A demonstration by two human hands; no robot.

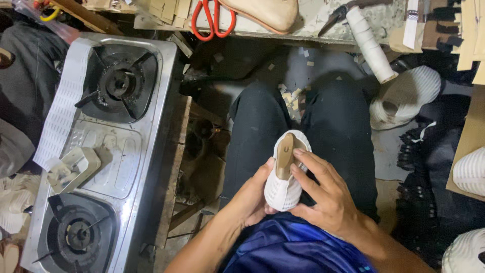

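Left hand [251, 198] and right hand [323, 194] both closed around a white mesh shoe [284, 187] on its tan last [286, 156].

White mesh shoe upper [284, 188] on a last, in left hand [248, 198] and right hand [323, 194], over lap

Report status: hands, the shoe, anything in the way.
Left hand and right hand both grip white mesh shoe on tan last, over lap. Nothing blocking.
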